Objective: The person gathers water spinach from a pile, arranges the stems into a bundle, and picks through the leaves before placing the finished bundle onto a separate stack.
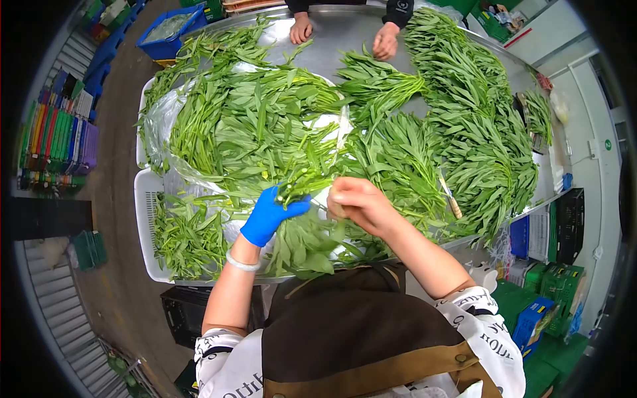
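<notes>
My left hand, in a blue glove, is closed round the cut stems of a bunch of green leafy stalks, whose leaves hang toward my apron. Beside it my bare right hand has its fingers curled together near the stem ends; what they hold, if anything, is too small to make out. A large heap of leafy stalks lies beyond my hands. To the right, a knife with a light wooden handle rests by the greens. Long rows of bunches cover the table's right side.
A metal table carries the greens. At its left stand white crates and a blue crate. A co-worker's two hands are at the far edge. Green crates are stacked at lower right.
</notes>
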A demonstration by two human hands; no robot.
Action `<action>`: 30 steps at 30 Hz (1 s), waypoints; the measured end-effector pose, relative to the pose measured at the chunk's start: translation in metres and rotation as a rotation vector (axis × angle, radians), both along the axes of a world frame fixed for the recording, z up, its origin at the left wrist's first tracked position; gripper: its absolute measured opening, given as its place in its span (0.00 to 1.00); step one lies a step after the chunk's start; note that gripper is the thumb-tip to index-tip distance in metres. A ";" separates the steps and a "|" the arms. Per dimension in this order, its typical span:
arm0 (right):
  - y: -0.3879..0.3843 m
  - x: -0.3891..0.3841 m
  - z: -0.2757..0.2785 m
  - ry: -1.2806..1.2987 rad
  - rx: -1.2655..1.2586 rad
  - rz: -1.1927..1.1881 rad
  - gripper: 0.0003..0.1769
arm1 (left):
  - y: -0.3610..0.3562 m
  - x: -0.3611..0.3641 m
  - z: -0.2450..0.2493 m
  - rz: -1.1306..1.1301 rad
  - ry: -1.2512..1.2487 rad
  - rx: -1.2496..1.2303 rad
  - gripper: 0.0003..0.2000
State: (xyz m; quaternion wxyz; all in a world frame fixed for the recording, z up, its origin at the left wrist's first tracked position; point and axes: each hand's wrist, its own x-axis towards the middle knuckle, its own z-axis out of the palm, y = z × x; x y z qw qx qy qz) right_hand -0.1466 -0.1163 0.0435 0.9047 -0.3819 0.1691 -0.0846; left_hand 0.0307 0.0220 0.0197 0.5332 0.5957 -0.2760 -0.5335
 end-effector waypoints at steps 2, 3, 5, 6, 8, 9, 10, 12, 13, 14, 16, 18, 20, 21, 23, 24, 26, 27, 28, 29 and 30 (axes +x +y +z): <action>-0.010 -0.018 0.011 -0.351 0.253 0.041 0.07 | 0.002 0.012 0.000 0.031 -0.105 0.040 0.16; -0.018 -0.026 0.012 -0.182 -0.014 0.027 0.09 | 0.004 0.016 -0.002 0.036 -0.216 0.005 0.14; -0.038 -0.037 0.012 0.344 -0.646 0.142 0.21 | 0.007 0.019 0.003 -0.050 -0.601 -0.034 0.13; -0.035 -0.035 0.013 0.363 -0.911 0.067 0.25 | 0.010 0.019 0.008 -0.097 -0.792 -0.049 0.13; -0.028 -0.026 0.021 0.375 -1.447 -0.100 0.33 | 0.004 0.007 0.020 -0.220 -1.258 -0.173 0.11; -0.026 -0.019 0.030 0.338 -1.252 0.035 0.44 | 0.000 0.003 0.026 -0.339 -1.375 -0.137 0.11; -0.017 -0.010 0.035 0.249 -1.206 0.074 0.49 | -0.003 -0.004 0.030 -0.468 -1.487 -0.097 0.11; 0.005 0.007 0.021 0.280 -1.379 0.187 0.48 | -0.011 -0.019 0.031 -0.467 -1.587 -0.196 0.07; 0.012 0.013 0.004 0.311 -1.129 0.252 0.45 | -0.015 -0.025 0.036 -0.477 -1.658 -0.226 0.08; 0.018 0.017 -0.013 0.338 -0.879 0.314 0.41 | -0.018 -0.028 0.040 -0.484 -1.729 -0.256 0.09; 0.027 0.017 -0.019 0.352 -0.623 0.238 0.25 | -0.018 -0.026 0.048 -0.333 -1.734 -0.330 0.15; 0.025 0.016 -0.018 0.449 -0.475 0.230 0.18 | -0.001 -0.028 0.058 -0.181 -1.685 -0.363 0.17; 0.009 0.009 -0.025 0.387 -0.490 0.123 0.13 | 0.030 -0.034 0.041 -0.121 -1.470 -0.358 0.17; 0.002 0.010 -0.003 0.288 -0.451 0.103 0.12 | 0.049 -0.039 0.025 -0.079 -1.309 -0.346 0.17; -0.014 0.006 0.007 0.033 -0.282 0.108 0.09 | 0.064 -0.053 -0.006 -0.031 -0.940 -0.232 0.16; -0.018 0.008 0.001 -0.079 -0.083 0.147 0.07 | 0.063 -0.059 -0.025 -0.018 -0.737 -0.137 0.16; -0.025 0.022 -0.050 0.378 -0.447 0.162 0.07 | 0.063 -0.078 -0.069 0.011 -0.338 0.105 0.15; -0.029 0.024 -0.073 0.532 -0.594 0.109 0.07 | 0.059 -0.084 -0.068 -0.016 -0.263 0.129 0.15; -0.023 0.030 -0.056 0.519 -0.451 0.071 0.07 | 0.054 -0.084 -0.068 -0.038 -0.190 0.152 0.16; -0.016 0.031 -0.037 0.423 -0.463 0.065 0.07 | 0.053 -0.085 -0.066 -0.090 -0.249 0.035 0.19; -0.004 0.030 -0.020 0.345 -0.454 0.070 0.08 | 0.050 -0.086 -0.063 -0.025 -0.125 -0.024 0.19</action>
